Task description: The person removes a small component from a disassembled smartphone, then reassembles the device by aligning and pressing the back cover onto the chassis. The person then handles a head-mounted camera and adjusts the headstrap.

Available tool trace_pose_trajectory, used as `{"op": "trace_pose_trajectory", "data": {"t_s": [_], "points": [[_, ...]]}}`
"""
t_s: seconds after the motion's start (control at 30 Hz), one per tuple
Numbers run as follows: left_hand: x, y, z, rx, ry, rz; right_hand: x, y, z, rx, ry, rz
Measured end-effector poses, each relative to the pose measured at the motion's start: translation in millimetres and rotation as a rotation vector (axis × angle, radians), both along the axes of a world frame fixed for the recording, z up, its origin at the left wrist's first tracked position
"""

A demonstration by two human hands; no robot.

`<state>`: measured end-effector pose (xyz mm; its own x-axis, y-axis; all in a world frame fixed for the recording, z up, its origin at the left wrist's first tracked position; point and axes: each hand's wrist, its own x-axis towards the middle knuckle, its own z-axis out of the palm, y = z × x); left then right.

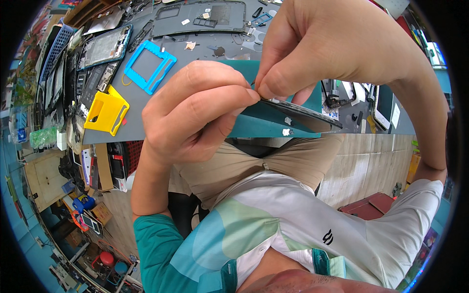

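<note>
A thin dark phone part (312,115), seen nearly edge-on, slants over a teal mat (242,126). At its left end my left hand (193,110) is closed, with thumb and forefinger tips pinched against the edge. From above, my right hand (322,51) meets it there, thumb and forefinger pressed together; another of its fingertips shows behind the part. The fingertips of both hands touch or nearly touch, and whether something small is between them is hidden. Two small whitish bits (287,126) lie on the mat below the part.
Left of my hands are a blue plastic frame (149,67), a yellow plastic holder (106,111) and piled phone parts (103,46). A dark tray (200,18) lies at the back. To the right rests a white phone (383,108). The table's front edge (117,140) runs close to my lap.
</note>
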<state>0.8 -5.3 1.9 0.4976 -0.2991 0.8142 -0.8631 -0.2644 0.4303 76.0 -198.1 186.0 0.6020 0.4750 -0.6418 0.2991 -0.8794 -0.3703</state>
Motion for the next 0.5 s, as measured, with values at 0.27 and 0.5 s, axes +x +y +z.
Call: {"op": "trace_pose_trajectory", "data": {"t_s": [0.27,0.5], "points": [[1.4,1.1,0.4,0.009,-0.012,-0.004,-1.5,1.6,-2.0,-0.021,-0.005,-0.031],[3.0,-1.1,0.3,0.012,-0.023,-0.006,8.5,16.5,6.8,-0.151,0.094,-0.072]]}}
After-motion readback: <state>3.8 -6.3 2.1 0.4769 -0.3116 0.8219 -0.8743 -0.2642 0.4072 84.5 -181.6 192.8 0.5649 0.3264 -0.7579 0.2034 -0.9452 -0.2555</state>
